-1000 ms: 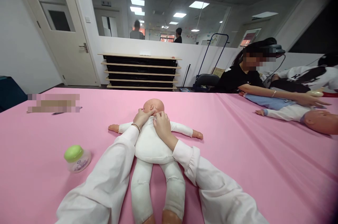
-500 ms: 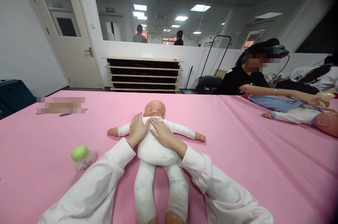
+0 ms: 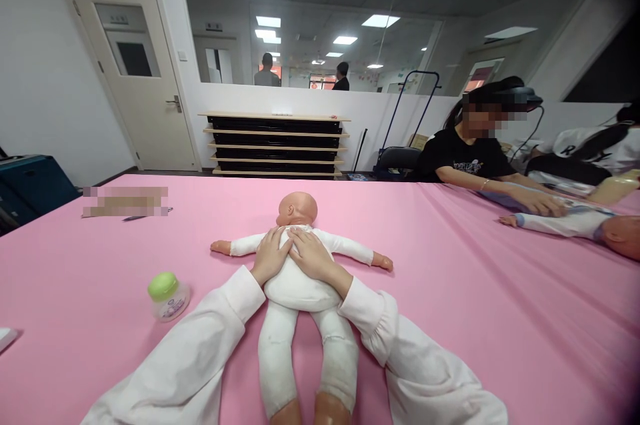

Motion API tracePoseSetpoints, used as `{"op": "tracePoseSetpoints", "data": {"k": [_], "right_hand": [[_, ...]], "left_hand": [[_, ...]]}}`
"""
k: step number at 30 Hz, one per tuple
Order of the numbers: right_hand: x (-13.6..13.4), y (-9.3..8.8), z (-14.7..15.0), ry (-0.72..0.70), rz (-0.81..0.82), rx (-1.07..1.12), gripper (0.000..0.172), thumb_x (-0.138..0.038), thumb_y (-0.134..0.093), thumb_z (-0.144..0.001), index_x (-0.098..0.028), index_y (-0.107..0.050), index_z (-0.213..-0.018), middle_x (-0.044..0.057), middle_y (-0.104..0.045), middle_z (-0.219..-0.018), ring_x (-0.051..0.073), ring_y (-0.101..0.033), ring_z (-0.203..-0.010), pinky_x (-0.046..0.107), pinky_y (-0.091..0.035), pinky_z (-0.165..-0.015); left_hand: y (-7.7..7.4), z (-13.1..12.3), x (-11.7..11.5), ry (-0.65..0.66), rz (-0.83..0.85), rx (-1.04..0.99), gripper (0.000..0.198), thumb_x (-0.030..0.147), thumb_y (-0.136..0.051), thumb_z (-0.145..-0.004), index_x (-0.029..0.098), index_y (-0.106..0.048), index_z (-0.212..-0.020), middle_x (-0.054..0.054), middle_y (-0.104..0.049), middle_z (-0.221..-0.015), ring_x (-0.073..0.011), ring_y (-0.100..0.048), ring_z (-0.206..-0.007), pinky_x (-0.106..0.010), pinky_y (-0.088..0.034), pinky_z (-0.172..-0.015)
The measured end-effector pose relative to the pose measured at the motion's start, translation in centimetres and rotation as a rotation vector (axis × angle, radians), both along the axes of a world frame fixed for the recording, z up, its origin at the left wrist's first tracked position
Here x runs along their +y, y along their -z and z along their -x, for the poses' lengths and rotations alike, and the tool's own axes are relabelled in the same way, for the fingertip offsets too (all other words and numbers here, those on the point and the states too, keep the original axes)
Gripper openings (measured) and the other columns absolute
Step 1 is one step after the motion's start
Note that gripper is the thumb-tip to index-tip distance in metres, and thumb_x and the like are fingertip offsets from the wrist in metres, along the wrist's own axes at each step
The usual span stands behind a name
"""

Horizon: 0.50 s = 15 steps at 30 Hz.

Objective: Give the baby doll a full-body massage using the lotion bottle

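Note:
A baby doll (image 3: 299, 283) in a white cloth suit lies on its back on the pink table (image 3: 475, 318), head away from me, arms spread. My left hand (image 3: 271, 255) lies flat on the left side of its chest, fingers stretched out. My right hand (image 3: 313, 255) rests flat on the right side of the chest, fingers spread, touching the left hand. Neither hand holds anything. Both of my arms are in white sleeves.
A small jar with a green lid (image 3: 169, 295) stands left of the doll. At the far right another person (image 3: 467, 148) in black handles a second doll (image 3: 575, 223). A shelf rack (image 3: 275, 143) and a door (image 3: 135, 71) stand behind the table.
My hands slid down from the doll's neck and chin to lie flat on its chest. The view shifted a little to the left.

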State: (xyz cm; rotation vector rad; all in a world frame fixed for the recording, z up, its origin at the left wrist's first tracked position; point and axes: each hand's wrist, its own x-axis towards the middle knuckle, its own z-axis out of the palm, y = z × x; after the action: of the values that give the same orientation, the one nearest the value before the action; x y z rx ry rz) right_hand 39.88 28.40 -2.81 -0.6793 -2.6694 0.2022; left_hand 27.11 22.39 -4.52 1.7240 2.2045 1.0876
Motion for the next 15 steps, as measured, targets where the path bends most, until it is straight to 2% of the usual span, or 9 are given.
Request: {"op": "tracePoseSetpoints", "data": {"k": [5,9,12,15], "right_hand": [[0.4,-0.5,-0.8,-0.099,0.114,0.156,0.047,-0.037,-0.032,-0.091,-0.014,-0.040,-0.131,0.007,-0.037,-0.136,0.016,-0.030,-0.128,0.036,-0.022,-0.109],[-0.4,-1.1,-2.8,-0.124,0.204,0.116,0.054,-0.043,-0.028,-0.091,-0.015,-0.031,-0.137,0.006,-0.024,-0.143,0.017,-0.019,-0.133,0.038,-0.016,-0.110],[-1.7,-1.1,-4.2,-0.136,0.225,0.031,0.056,-0.045,-0.029,-0.091,-0.018,-0.025,-0.139,0.004,-0.017,-0.145,0.018,-0.013,-0.134,0.040,-0.014,-0.110],[-2.7,-0.5,-4.6,-0.110,0.218,0.005,0.054,-0.043,-0.029,-0.091,-0.020,-0.024,-0.139,0.004,-0.016,-0.145,0.019,-0.012,-0.135,0.045,-0.012,-0.109]], "left_hand": [[-1.2,-0.6,-1.2,-0.010,0.007,0.002,0.054,0.039,-0.029,-0.090,0.009,-0.032,-0.134,-0.014,-0.024,-0.144,-0.0246,-0.017,-0.133,-0.045,-0.017,-0.106],[-2.3,-2.0,-3.8,0.108,-0.009,0.041,0.060,0.045,-0.029,-0.090,0.010,-0.025,-0.138,-0.011,-0.018,-0.146,-0.0220,-0.012,-0.135,-0.044,-0.014,-0.109],[-2.0,-2.9,-6.0,0.238,0.001,0.081,0.060,0.048,-0.029,-0.090,0.016,-0.023,-0.140,-0.006,-0.019,-0.147,-0.0205,-0.011,-0.135,-0.044,-0.014,-0.109],[-0.9,-3.2,-7.2,0.300,-0.008,0.140,0.056,0.047,-0.031,-0.090,0.021,-0.024,-0.139,-0.004,-0.021,-0.146,-0.0210,-0.012,-0.135,-0.045,-0.017,-0.108]]}}
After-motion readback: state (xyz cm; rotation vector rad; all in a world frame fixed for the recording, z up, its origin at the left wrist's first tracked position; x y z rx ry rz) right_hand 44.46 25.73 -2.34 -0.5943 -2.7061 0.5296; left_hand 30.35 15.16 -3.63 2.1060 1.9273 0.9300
